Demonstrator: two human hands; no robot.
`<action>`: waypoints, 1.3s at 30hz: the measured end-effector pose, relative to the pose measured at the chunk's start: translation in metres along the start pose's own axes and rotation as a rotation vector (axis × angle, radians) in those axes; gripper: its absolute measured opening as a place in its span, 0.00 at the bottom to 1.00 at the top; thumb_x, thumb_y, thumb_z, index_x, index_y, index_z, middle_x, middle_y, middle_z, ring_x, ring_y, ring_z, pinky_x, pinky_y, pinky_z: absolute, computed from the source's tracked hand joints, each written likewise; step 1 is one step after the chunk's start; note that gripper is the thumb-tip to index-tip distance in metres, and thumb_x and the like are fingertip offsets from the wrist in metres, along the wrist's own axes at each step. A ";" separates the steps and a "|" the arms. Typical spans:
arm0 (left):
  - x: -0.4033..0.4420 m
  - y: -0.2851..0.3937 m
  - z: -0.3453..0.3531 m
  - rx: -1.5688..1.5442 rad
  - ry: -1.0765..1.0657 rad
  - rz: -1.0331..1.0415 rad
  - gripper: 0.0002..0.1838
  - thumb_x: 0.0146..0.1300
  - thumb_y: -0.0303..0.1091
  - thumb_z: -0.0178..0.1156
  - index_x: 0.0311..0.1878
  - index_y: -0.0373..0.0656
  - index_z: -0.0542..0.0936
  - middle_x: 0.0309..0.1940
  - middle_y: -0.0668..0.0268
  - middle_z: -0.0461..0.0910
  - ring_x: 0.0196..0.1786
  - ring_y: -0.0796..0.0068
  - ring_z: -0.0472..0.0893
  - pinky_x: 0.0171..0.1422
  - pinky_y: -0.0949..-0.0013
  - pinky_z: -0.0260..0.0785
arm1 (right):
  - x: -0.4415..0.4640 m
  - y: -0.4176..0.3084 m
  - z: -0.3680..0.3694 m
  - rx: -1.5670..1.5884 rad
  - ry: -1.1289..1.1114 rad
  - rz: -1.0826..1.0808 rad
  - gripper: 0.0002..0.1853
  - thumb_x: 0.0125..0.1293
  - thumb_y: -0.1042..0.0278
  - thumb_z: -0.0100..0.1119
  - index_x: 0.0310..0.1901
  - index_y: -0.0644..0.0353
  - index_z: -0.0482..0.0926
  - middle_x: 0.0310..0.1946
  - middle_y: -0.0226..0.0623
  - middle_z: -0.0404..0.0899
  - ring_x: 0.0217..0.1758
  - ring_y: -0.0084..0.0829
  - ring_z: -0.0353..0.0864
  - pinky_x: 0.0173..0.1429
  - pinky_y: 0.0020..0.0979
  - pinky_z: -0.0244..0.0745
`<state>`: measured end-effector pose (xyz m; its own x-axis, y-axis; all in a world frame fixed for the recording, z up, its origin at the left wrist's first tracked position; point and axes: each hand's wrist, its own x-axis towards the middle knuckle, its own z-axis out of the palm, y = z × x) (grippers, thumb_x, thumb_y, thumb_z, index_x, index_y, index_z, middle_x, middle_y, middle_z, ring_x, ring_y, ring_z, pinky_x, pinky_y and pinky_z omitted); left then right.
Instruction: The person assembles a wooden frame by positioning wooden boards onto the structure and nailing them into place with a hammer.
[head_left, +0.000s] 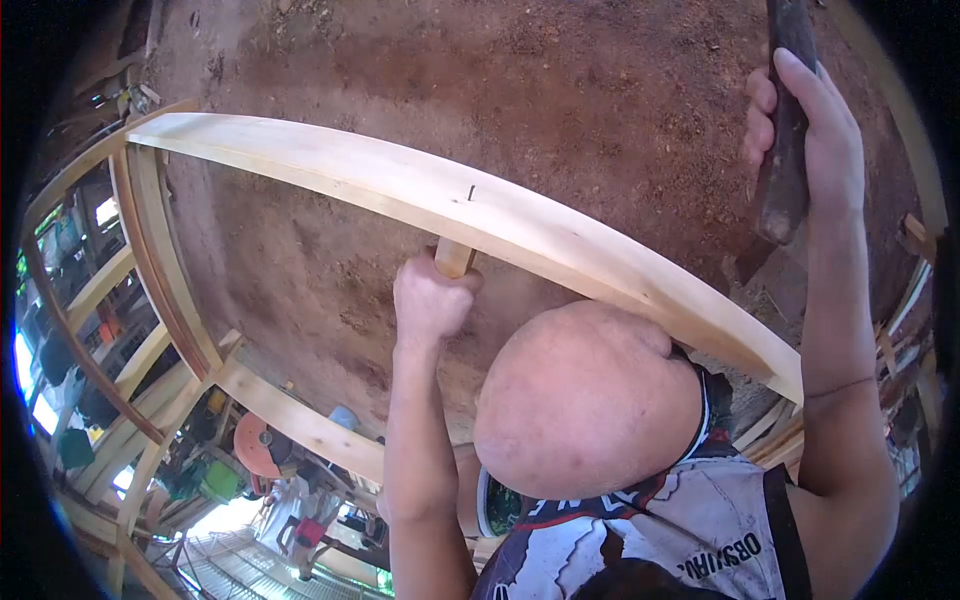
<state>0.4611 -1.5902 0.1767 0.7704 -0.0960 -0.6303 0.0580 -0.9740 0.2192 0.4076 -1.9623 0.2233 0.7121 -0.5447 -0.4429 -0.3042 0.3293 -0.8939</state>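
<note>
Evidently the work centres on the pale wooden plank (520, 225), which runs across the middle of your view, its far-left end meeting the slatted wooden frame (100, 288). A thin dark nail (471, 192) stands up from its top face — how deep it sits, you can't tell from here.

Your left hand (435, 297) is clamped round a short wooden piece (455, 258), fingers wrapped into a fist just below the plank's near edge. The piece's end meets the plank roughly beneath the nail, so the grip probably serves to keep it from slipping or twisting.

Your right hand (818, 135) is closed on a dark bar (785, 150), well apart from the plank and off to the right; thumb along one side, fingertips curled on the other, a hold that would suit control over a heavy thing. Its upper end runs out of view, so its full shape can't be told.

Your bent knee (590, 400) sits close against the near side of the plank — perhaps as a brace, though contact is hard to confirm. Beyond the plank lies bare reddish ground (600, 130). Lower left, near the frame, an orange disc-like object (262, 447).
</note>
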 end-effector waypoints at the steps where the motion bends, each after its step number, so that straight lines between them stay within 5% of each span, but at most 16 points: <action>1: 0.000 -0.001 0.000 -0.002 0.001 -0.006 0.20 0.46 0.39 0.68 0.31 0.26 0.82 0.31 0.36 0.82 0.41 0.36 0.84 0.50 0.48 0.78 | -0.010 0.006 0.001 -0.001 -0.006 0.002 0.15 0.74 0.53 0.56 0.37 0.58 0.74 0.25 0.30 0.78 0.18 0.22 0.74 0.26 0.25 0.72; 5: 0.000 -0.007 0.005 -0.009 0.012 0.017 0.19 0.45 0.39 0.68 0.31 0.28 0.82 0.29 0.37 0.82 0.39 0.37 0.84 0.49 0.48 0.78 | -0.040 0.058 0.019 -0.578 -0.776 0.047 0.13 0.69 0.65 0.60 0.49 0.64 0.76 0.28 0.32 0.78 0.26 0.21 0.79 0.29 0.25 0.73; 6: 0.003 -0.006 0.005 0.001 0.022 -0.007 0.18 0.45 0.39 0.68 0.31 0.29 0.82 0.29 0.38 0.82 0.39 0.37 0.84 0.49 0.48 0.78 | -0.030 0.028 0.030 -0.442 -0.769 0.487 0.13 0.69 0.65 0.60 0.48 0.64 0.75 0.27 0.32 0.78 0.25 0.21 0.78 0.28 0.25 0.73; 10: -0.001 0.000 -0.001 -0.043 -0.054 -0.080 0.18 0.45 0.38 0.68 0.31 0.29 0.82 0.29 0.38 0.82 0.39 0.38 0.85 0.49 0.48 0.78 | -0.002 0.013 0.013 -0.134 -0.209 0.114 0.09 0.71 0.65 0.56 0.39 0.62 0.75 0.20 0.31 0.75 0.18 0.22 0.75 0.23 0.27 0.70; 13: 0.000 -0.001 0.004 -0.040 0.011 -0.004 0.18 0.45 0.38 0.68 0.29 0.28 0.82 0.28 0.38 0.82 0.38 0.38 0.85 0.48 0.48 0.78 | 0.000 0.028 0.006 -0.160 -0.247 0.066 0.09 0.72 0.64 0.55 0.39 0.62 0.75 0.19 0.31 0.75 0.19 0.23 0.76 0.24 0.26 0.71; 17: -0.002 0.007 0.001 -0.131 0.034 -0.041 0.17 0.45 0.37 0.68 0.28 0.29 0.81 0.27 0.40 0.82 0.37 0.39 0.85 0.47 0.49 0.78 | -0.027 0.042 0.020 -0.393 -0.867 0.459 0.16 0.68 0.65 0.61 0.51 0.67 0.74 0.27 0.33 0.78 0.24 0.22 0.79 0.29 0.25 0.75; 22: 0.000 0.006 0.000 -0.087 -0.018 0.010 0.16 0.45 0.36 0.68 0.29 0.29 0.81 0.25 0.42 0.82 0.35 0.41 0.85 0.45 0.51 0.78 | 0.008 0.044 0.003 -0.019 -0.343 0.208 0.16 0.69 0.61 0.61 0.49 0.64 0.73 0.28 0.33 0.79 0.22 0.21 0.78 0.25 0.26 0.74; 24: 0.001 0.004 0.001 -0.121 0.000 0.002 0.15 0.46 0.36 0.68 0.30 0.30 0.81 0.24 0.43 0.82 0.34 0.41 0.85 0.44 0.51 0.78 | -0.016 0.042 0.010 -0.193 -0.577 0.398 0.18 0.69 0.59 0.63 0.50 0.65 0.73 0.30 0.35 0.80 0.23 0.22 0.80 0.27 0.26 0.76; 25: 0.000 0.001 0.001 -0.123 -0.003 -0.001 0.15 0.46 0.36 0.68 0.30 0.30 0.81 0.24 0.43 0.82 0.34 0.41 0.85 0.44 0.51 0.78 | -0.030 0.054 0.012 -0.465 -0.796 0.263 0.15 0.70 0.68 0.58 0.53 0.67 0.73 0.31 0.32 0.78 0.21 0.18 0.76 0.25 0.26 0.73; 27: 0.001 -0.001 0.004 -0.106 0.047 0.012 0.16 0.46 0.36 0.68 0.29 0.30 0.82 0.26 0.42 0.83 0.34 0.40 0.85 0.44 0.51 0.78 | -0.026 0.054 0.017 -0.278 -0.901 0.415 0.15 0.69 0.69 0.60 0.53 0.66 0.73 0.26 0.30 0.76 0.21 0.18 0.76 0.25 0.24 0.73; 28: 0.000 -0.001 0.004 -0.106 0.038 0.010 0.16 0.46 0.36 0.68 0.29 0.30 0.82 0.26 0.42 0.83 0.34 0.40 0.85 0.44 0.51 0.78 | -0.019 0.045 0.016 -0.198 -0.822 0.555 0.15 0.69 0.69 0.59 0.53 0.66 0.72 0.25 0.30 0.76 0.21 0.19 0.76 0.24 0.24 0.72; 31: 0.000 -0.004 0.003 -0.122 -0.044 -0.022 0.18 0.47 0.37 0.70 0.30 0.27 0.81 0.27 0.39 0.82 0.35 0.39 0.84 0.44 0.51 0.78 | -0.018 0.054 0.014 -0.141 -0.682 0.450 0.15 0.70 0.68 0.58 0.54 0.64 0.71 0.25 0.29 0.75 0.20 0.19 0.75 0.23 0.24 0.71; 34: 0.004 -0.011 0.000 0.055 -0.021 0.109 0.22 0.48 0.40 0.74 0.34 0.26 0.82 0.29 0.42 0.84 0.35 0.45 0.86 0.47 0.53 0.78 | -0.029 0.044 0.021 -0.250 -0.814 0.524 0.16 0.67 0.67 0.61 0.52 0.64 0.72 0.26 0.30 0.76 0.22 0.20 0.77 0.27 0.25 0.73; 36: -0.007 0.005 -0.022 -0.201 0.007 0.025 0.27 0.49 0.46 0.77 0.38 0.28 0.83 0.30 0.52 0.84 0.37 0.59 0.85 0.47 0.55 0.77 | -0.031 0.040 0.021 -0.377 -0.929 0.584 0.17 0.65 0.67 0.64 0.50 0.64 0.72 0.27 0.31 0.77 0.24 0.21 0.78 0.29 0.26 0.74; 38: 0.004 -0.033 -0.043 -0.361 0.196 0.015 0.17 0.67 0.44 0.65 0.40 0.36 0.81 0.36 0.65 0.81 0.37 0.73 0.77 0.41 0.64 0.72 | -0.023 0.041 0.022 -0.260 -0.816 0.363 0.20 0.64 0.64 0.65 0.51 0.67 0.74 0.29 0.36 0.79 0.28 0.26 0.81 0.33 0.30 0.77; 39: 0.008 -0.019 -0.061 -0.911 0.420 -0.224 0.14 0.75 0.43 0.53 0.39 0.42 0.77 0.32 0.69 0.76 0.34 0.79 0.70 0.37 0.70 0.63 | -0.016 0.048 0.023 -0.047 -0.825 0.289 0.20 0.61 0.67 0.66 0.52 0.65 0.72 0.29 0.35 0.79 0.26 0.25 0.81 0.31 0.28 0.77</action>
<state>0.5047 -1.5596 0.2123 0.8323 0.3191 -0.4532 0.5528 -0.4179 0.7209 0.3958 -1.9198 0.1892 0.8283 0.2927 -0.4777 -0.5561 0.3262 -0.7644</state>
